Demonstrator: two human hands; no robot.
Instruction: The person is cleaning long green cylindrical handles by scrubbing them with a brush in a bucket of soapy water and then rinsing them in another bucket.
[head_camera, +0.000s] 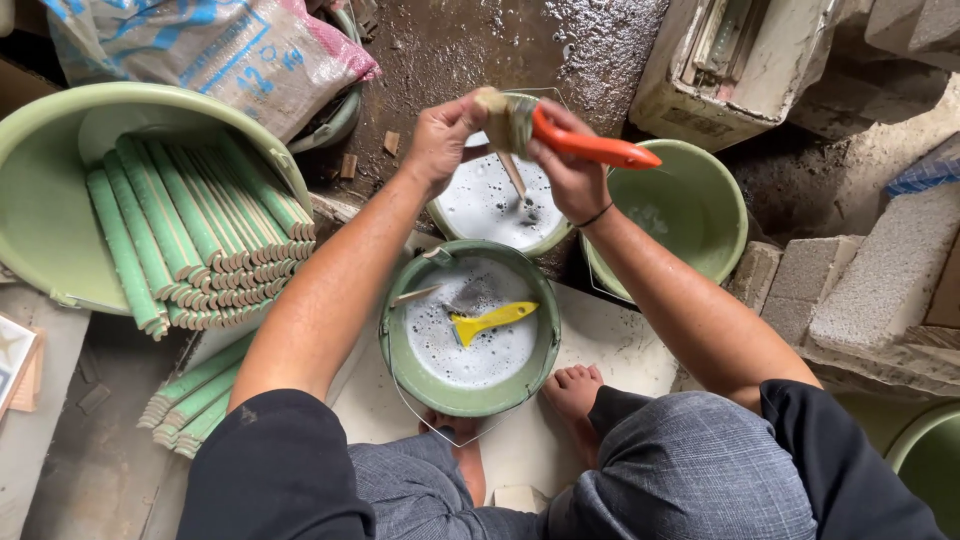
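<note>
Orange-handled brush (585, 146) is clamped in the right hand (566, 165), fingers wrapped round the handle, up above the far foamy pail (492, 205). Left hand (440, 135) pinches a thin tile strip (513, 172) that hangs from the bristles toward that pail. Just nearer than it sits a green bucket (468, 330) of suds with a yellow brush (492, 320) floating. Left of that, a tub (60, 190) stacked with green strips (200, 235).
</note>
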